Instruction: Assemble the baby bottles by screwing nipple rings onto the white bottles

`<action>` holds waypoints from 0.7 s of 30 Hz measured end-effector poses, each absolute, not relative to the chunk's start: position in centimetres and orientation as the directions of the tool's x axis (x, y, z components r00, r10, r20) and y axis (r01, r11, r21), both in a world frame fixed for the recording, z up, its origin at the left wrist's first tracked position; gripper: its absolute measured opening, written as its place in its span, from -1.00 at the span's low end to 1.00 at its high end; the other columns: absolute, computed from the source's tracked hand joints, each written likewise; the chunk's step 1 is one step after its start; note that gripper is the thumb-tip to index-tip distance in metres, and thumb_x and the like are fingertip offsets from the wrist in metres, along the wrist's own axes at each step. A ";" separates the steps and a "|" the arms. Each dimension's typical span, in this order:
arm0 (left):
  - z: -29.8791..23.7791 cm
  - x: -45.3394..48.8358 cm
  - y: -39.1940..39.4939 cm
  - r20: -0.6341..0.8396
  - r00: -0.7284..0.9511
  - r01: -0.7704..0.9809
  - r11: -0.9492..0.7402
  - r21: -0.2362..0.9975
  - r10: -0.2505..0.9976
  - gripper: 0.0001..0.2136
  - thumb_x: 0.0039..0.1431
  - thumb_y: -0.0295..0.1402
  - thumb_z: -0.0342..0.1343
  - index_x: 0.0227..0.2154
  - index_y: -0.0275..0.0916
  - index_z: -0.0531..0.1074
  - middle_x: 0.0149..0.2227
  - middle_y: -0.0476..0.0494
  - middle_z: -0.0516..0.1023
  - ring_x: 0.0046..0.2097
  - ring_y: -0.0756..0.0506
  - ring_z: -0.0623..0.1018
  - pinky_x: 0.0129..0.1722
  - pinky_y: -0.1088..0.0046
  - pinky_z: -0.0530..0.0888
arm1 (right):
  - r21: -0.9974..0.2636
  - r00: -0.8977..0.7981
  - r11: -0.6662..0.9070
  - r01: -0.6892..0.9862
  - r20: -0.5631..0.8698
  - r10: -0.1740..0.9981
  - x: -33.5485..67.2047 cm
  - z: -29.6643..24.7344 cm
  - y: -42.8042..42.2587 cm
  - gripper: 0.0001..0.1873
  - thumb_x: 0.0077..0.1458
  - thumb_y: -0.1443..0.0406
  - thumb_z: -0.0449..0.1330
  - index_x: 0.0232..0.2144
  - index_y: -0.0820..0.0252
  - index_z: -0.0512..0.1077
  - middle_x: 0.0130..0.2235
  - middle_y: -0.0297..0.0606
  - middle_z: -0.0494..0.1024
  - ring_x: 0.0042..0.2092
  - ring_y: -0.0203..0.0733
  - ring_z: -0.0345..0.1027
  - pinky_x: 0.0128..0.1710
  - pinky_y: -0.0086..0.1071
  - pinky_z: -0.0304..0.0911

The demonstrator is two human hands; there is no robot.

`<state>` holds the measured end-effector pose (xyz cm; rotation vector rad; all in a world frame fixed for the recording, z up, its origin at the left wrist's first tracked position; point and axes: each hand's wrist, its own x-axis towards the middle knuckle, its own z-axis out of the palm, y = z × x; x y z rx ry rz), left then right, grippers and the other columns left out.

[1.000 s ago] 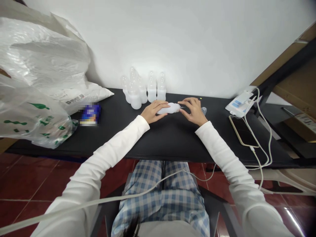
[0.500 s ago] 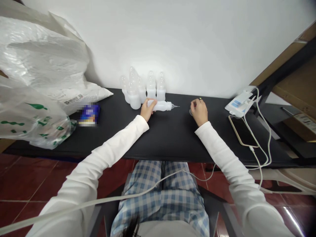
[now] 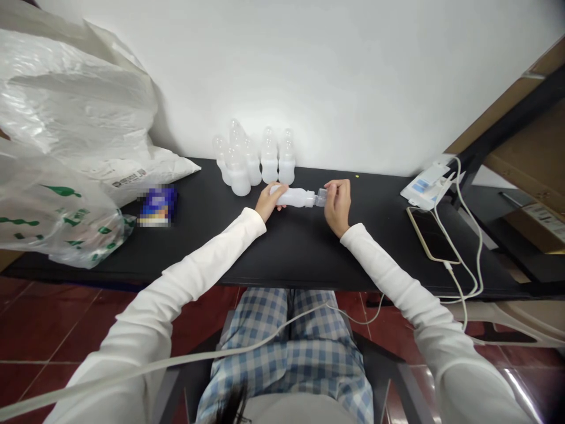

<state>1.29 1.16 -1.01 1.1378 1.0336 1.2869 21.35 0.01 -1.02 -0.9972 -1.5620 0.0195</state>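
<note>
While holding a white bottle [image 3: 296, 197] on its side over the black table [image 3: 291, 253], meets its neck end with a clear cap [image 3: 321, 198]. Grips the bottle in the left hand [image 3: 270, 202], closing fingers and thumb round the base end. Pinches the far end of the cap in the right hand [image 3: 338, 205], with fingers curled well in (partly hidden, so hard to read in detail). Points the neck towards the right hand, nearly in line with the cap. Cannot tell the depth of the cap over the tip.

Works just in front of six standing bottles [image 3: 241, 182] with white bodies and clear tops: four bunched together, two upright just beside them, all near the white wall [image 3: 326, 88]. Wears white sleeves [image 3: 212, 250] and checked trousers [image 3: 291, 347].

Has to the left, well apart from the hands, a large white bag [image 3: 75, 88], a green-printed bag [image 3: 66, 206] and a blurred blue packet [image 3: 158, 205]. Has to the right a phone [image 3: 433, 235] with a white cable [image 3: 459, 285] plugged in, near a white-and-blue package [image 3: 426, 184].
</note>
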 end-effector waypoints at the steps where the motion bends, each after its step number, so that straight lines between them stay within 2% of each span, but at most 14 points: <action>1: -0.9 1.4 1.0 0.040 0.058 -0.163 -0.030 0.986 0.998 -0.66 0.05 -0.09 0.27 -0.34 -0.29 0.41 -0.56 0.01 0.44 -0.60 0.07 0.41 -0.67 0.57 0.29 | -0.476 0.025 0.657 0.585 0.820 0.572 21.2 -1.0 -0.1 -0.66 0.41 0.12 -0.15 -0.29 0.10 0.30 -0.27 -0.22 0.37 -0.20 -0.16 0.33 -0.12 -0.18 0.33; 5: -0.3 1.3 0.7 -0.079 0.145 -0.159 0.102 0.982 0.986 -0.62 0.07 -0.04 0.27 -0.35 -0.30 0.40 -0.56 -0.02 0.46 -0.60 0.04 0.45 -0.64 0.55 0.38 | -0.356 -0.164 0.718 0.598 0.822 0.545 20.9 -1.4 0.2 -0.66 0.41 0.12 -0.14 -0.28 0.11 0.33 -0.26 -0.18 0.36 -0.15 -0.10 0.31 -0.09 -0.09 0.35; 7: -0.1 1.3 0.7 -0.147 0.192 -0.124 0.172 0.977 0.970 -0.59 0.09 0.01 0.24 -0.34 -0.31 0.41 -0.54 -0.05 0.49 -0.60 0.03 0.47 -0.64 0.53 0.41 | -0.324 -0.192 0.726 0.607 0.826 0.530 20.9 -1.5 0.5 -0.64 0.41 0.12 -0.15 -0.30 0.11 0.33 -0.27 -0.17 0.36 -0.16 -0.09 0.31 -0.10 -0.10 0.35; 9: 0.0 1.3 0.4 -0.133 0.179 -0.080 0.149 0.986 0.975 -0.57 0.11 0.06 0.20 -0.35 -0.28 0.39 -0.57 -0.03 0.47 -0.62 0.01 0.45 -0.65 0.51 0.39 | -0.311 -0.169 0.724 0.616 0.845 0.507 20.6 -1.6 0.6 -0.61 0.41 0.12 -0.18 -0.33 0.11 0.32 -0.29 -0.17 0.37 -0.18 -0.11 0.33 -0.12 -0.13 0.35; 12: -0.1 1.5 -0.3 0.073 0.071 0.028 -0.075 0.997 0.995 -0.58 0.14 0.09 0.15 -0.39 -0.20 0.29 -0.65 0.08 0.36 -0.68 0.03 0.37 -0.69 0.53 0.29 | -0.383 -0.041 0.693 0.610 0.859 0.511 19.9 -1.4 0.3 -0.58 0.42 0.11 -0.25 -0.36 0.09 0.27 -0.34 -0.21 0.37 -0.27 -0.15 0.33 -0.20 -0.19 0.33; 14: -0.2 1.4 -0.8 0.242 0.034 0.128 -0.244 0.961 0.970 -0.60 0.14 0.07 0.16 -0.38 -0.18 0.26 -0.60 0.09 0.38 -0.65 0.05 0.38 -0.64 0.53 0.30 | -0.478 0.052 0.641 0.600 0.824 0.564 19.4 -1.3 0.0 -0.56 0.42 0.07 -0.27 -0.37 0.08 0.24 -0.38 -0.25 0.37 -0.34 -0.18 0.32 -0.25 -0.22 0.31; 18: -0.6 0.9 -0.5 0.563 0.082 0.345 -0.553 0.758 0.822 -0.58 0.06 0.04 0.25 -0.26 -0.19 0.31 -0.28 -0.07 0.54 -0.29 -0.06 0.58 -0.27 0.39 0.52 | -0.674 0.177 0.486 0.556 0.667 0.723 18.6 -0.8 -0.3 -0.55 0.39 0.01 -0.25 -0.42 0.06 0.20 -0.46 -0.32 0.37 -0.43 -0.21 0.27 -0.30 -0.26 0.26; 21: -0.9 0.3 0.5 0.629 0.226 0.453 -0.652 0.608 0.744 -0.56 0.07 0.00 0.27 -0.17 -0.21 0.33 -0.17 -0.12 0.55 -0.14 -0.13 0.59 -0.11 0.31 0.52 | -0.777 0.210 0.370 0.509 0.529 0.822 18.8 -0.5 0.0 -0.55 0.38 0.03 -0.18 -0.49 0.07 0.19 -0.50 -0.35 0.37 -0.45 -0.22 0.26 -0.33 -0.29 0.20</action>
